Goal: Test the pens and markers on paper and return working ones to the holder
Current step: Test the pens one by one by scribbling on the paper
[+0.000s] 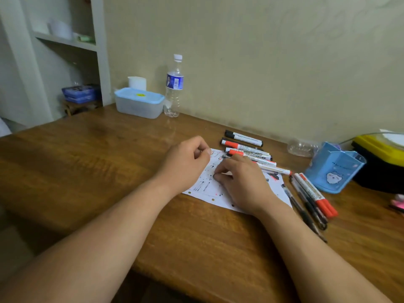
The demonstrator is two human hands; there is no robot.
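Observation:
A white paper (204,187) covered in red and black test marks lies on the wooden table (87,162). My right hand (242,182) rests on it with fingertips pinched at the sheet, where a dark pen tip seems to show; the rest of the pen is hidden. My left hand (185,162) hovers at the paper's left edge, fingers curled shut, thumb against forefinger. Behind the hands lie several whiteboard markers (246,147), black and red. Two red-capped markers (317,196) and dark pens (306,202) lie to the right. The blue holder (334,169) stands at the far right, looking empty.
A lidded plastic box (138,103) and a water bottle (174,86) stand by the wall at the back. A crushed clear bottle (301,148) lies beside the holder. A yellow and black case (380,158) sits at the right edge, a pink object (398,204) in front of it.

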